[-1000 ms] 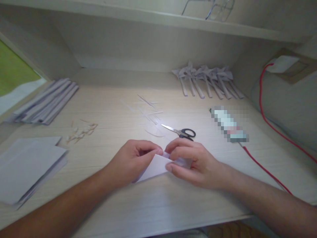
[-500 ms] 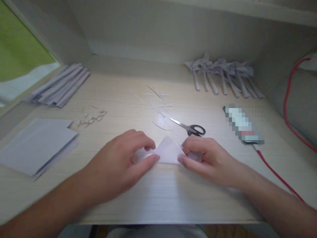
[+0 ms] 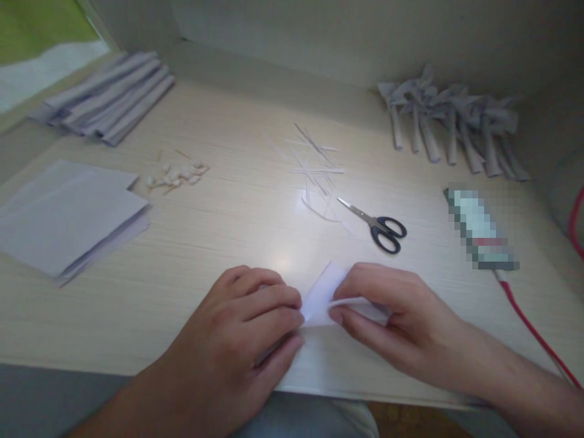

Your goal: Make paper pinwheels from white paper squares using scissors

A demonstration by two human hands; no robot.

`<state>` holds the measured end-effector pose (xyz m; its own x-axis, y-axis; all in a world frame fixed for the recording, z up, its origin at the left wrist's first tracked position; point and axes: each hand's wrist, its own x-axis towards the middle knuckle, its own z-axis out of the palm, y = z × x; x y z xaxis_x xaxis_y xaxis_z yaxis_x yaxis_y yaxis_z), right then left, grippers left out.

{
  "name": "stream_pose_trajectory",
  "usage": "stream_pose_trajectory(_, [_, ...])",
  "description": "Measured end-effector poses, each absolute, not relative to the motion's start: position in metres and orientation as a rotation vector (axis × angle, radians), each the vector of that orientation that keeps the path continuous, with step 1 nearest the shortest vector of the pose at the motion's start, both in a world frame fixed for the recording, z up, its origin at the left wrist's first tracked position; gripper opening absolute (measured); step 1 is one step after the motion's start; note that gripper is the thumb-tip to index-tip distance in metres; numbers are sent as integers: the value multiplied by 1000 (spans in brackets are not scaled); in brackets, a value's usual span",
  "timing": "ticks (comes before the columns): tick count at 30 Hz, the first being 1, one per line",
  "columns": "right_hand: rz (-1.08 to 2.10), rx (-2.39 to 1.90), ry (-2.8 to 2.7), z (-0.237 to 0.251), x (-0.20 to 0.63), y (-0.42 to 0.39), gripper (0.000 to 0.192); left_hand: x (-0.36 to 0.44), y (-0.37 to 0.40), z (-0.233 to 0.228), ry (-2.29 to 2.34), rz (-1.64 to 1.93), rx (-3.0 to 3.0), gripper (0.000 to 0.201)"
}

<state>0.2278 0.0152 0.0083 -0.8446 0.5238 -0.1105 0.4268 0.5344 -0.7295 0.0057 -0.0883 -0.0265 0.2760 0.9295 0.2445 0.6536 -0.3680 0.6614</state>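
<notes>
A small piece of folded white paper stands between my hands near the table's front edge. My right hand pinches a raised flap of it between thumb and fingers. My left hand is closed over the paper's left end, fingers together and fingertips pressed on it; what lies under the palm is hidden. Beyond my right hand lies a pair of scissors with black handles, closed, points toward the back left. Thin white paper strips are scattered behind the paper.
Left, a stack of white paper sheets and small cotton-tipped sticks. Rolled paper tubes lie at the back left. Several paper pinwheel-like pieces on tubes stand at the back right. A phone with a red cable lies right.
The view has tilted down and shifted. My left hand has turned from a thumb-and-finger pinch to fingers laid over the paper's left end. My right hand has lifted a flap of the paper.
</notes>
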Motion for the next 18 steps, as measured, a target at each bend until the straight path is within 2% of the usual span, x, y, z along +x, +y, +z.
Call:
stream_pose_trajectory(4, [1149,-970,-2625,4,221,16,11,-1,-96,-29,1445,901,2127,15])
stream_pose_trajectory(12, [1039,-905,-2596,-9,218,16,7,2,-90,-29,1592,904,2008,6])
stream_pose_trajectory(18, [1015,-881,-2605,-11,219,16,7,5,-86,-34,1667,860,1991,9])
